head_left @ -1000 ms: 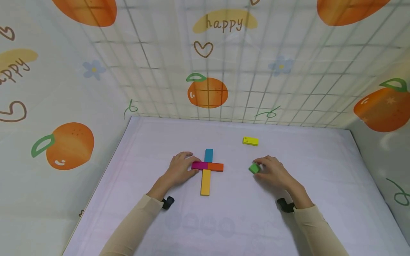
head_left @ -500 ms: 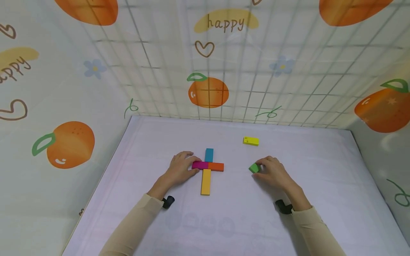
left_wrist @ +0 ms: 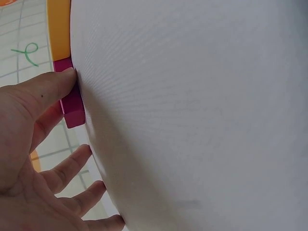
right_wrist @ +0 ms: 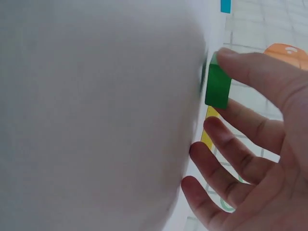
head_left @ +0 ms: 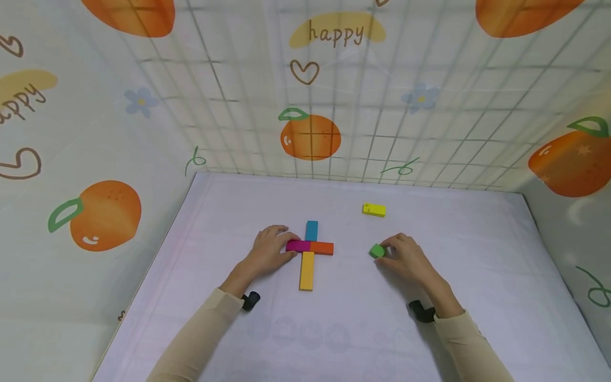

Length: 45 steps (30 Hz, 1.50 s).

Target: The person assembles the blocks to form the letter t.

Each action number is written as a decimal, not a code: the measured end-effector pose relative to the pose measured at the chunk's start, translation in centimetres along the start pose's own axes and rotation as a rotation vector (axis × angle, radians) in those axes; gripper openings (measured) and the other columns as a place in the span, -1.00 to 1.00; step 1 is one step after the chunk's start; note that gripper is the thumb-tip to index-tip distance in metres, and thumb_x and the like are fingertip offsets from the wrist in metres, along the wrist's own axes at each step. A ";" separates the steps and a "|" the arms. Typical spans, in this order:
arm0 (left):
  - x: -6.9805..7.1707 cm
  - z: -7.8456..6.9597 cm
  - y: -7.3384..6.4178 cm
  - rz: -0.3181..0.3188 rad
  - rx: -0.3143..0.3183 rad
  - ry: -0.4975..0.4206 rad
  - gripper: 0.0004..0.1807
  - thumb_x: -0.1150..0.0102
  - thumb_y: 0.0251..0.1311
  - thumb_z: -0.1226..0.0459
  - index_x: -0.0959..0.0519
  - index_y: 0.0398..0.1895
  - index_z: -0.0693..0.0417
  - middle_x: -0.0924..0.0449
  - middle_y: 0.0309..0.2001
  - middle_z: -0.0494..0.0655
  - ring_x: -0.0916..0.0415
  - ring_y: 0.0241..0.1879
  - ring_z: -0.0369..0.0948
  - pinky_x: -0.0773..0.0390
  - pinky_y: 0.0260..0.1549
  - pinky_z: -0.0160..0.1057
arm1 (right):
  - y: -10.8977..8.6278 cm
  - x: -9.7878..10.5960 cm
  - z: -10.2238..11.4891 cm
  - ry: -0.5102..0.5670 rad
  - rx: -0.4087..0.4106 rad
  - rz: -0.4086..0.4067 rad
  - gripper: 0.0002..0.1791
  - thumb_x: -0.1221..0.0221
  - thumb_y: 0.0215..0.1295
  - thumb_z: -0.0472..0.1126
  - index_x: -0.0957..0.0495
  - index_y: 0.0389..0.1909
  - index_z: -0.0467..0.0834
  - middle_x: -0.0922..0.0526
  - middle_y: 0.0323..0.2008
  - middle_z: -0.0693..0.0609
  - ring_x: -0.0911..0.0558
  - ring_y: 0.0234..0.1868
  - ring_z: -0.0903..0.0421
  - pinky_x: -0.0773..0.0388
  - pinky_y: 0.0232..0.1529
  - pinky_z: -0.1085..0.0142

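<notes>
My left hand [head_left: 271, 252] pinches the free end of a magenta block [head_left: 298, 246] between thumb and forefinger, its other fingertips down on the white tabletop. That block meets an orange-red block [head_left: 322, 248] end to end. Behind them stands a blue block [head_left: 312, 231], and a longer orange-yellow block [head_left: 307, 271] runs toward me, so the group forms a cross. To the right, my right hand [head_left: 406, 257] holds a small green block [head_left: 377, 251] between thumb and forefinger. The right wrist view shows the green block [right_wrist: 219, 84] close over the surface, the remaining fingers spread below it.
A bright yellow block [head_left: 374, 210] with a small printed mark lies farther back, beyond the right hand. The white table [head_left: 229, 207] ends at a patterned cloth wall [head_left: 358, 132] behind and at both sides. A black wrist camera [head_left: 251, 301] sits by the left sleeve.
My right hand has turned the green block a little and shifted it slightly left. The left hand and the cross of blocks have kept their place.
</notes>
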<state>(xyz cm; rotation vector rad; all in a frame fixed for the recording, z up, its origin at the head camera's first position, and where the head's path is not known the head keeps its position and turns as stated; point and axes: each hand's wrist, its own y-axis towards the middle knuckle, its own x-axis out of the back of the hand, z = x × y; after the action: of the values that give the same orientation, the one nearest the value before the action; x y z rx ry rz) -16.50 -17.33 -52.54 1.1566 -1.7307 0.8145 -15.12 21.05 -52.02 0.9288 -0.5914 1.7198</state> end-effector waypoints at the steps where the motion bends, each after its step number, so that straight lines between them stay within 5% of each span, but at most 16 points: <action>1: 0.0 0.0 0.0 0.001 0.000 0.001 -0.62 -0.32 0.27 0.07 -0.61 0.15 -0.26 -0.34 0.35 0.03 -0.13 0.39 0.02 -0.13 0.32 0.25 | -0.1 0.0 0.1 0.005 0.004 0.001 -0.63 -0.45 0.14 -0.20 -0.65 -0.08 -0.28 -0.59 -0.06 -0.17 -0.54 -0.01 -0.16 -0.47 0.01 -0.07; 17: 0.1 -0.3 -0.1 0.014 0.018 -0.005 -0.61 -0.31 0.28 0.07 -0.60 0.17 -0.25 -0.33 0.37 0.03 -0.11 0.41 0.02 -0.10 0.35 0.23 | -1.1 -1.2 2.3 -0.001 0.038 -0.005 -0.60 -0.48 0.11 -0.14 -0.66 -0.04 -0.19 -0.60 -0.07 -0.05 -0.56 -0.04 -0.05 -0.47 -0.04 -0.03; 35: 0.1 -0.3 -0.1 0.024 0.006 -0.007 -0.62 -0.29 0.30 0.06 -0.60 0.17 -0.25 -0.32 0.38 0.03 -0.10 0.41 0.01 -0.09 0.36 0.20 | -2.2 -3.9 5.5 -0.002 0.169 -0.025 -0.61 -0.54 0.02 -0.13 -0.67 -0.13 -0.09 -0.62 -0.17 0.06 -0.56 -0.16 0.11 -0.53 -0.13 0.12; 45: 0.2 -0.2 -0.1 0.024 0.012 -0.005 -0.61 -0.29 0.30 0.06 -0.59 0.18 -0.26 -0.32 0.38 0.03 -0.10 0.41 0.02 -0.08 0.35 0.24 | -2.7 -5.6 7.7 -0.030 0.197 0.040 -0.63 -0.53 0.03 -0.11 -0.66 -0.14 -0.06 -0.61 -0.17 0.10 -0.55 -0.15 0.12 -0.51 -0.12 0.10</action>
<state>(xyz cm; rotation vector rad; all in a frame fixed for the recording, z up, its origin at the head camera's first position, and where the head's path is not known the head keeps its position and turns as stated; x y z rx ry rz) -16.36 -17.22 -52.30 1.1493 -1.7488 0.8382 -9.47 13.01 -52.26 1.0888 -0.4691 1.8261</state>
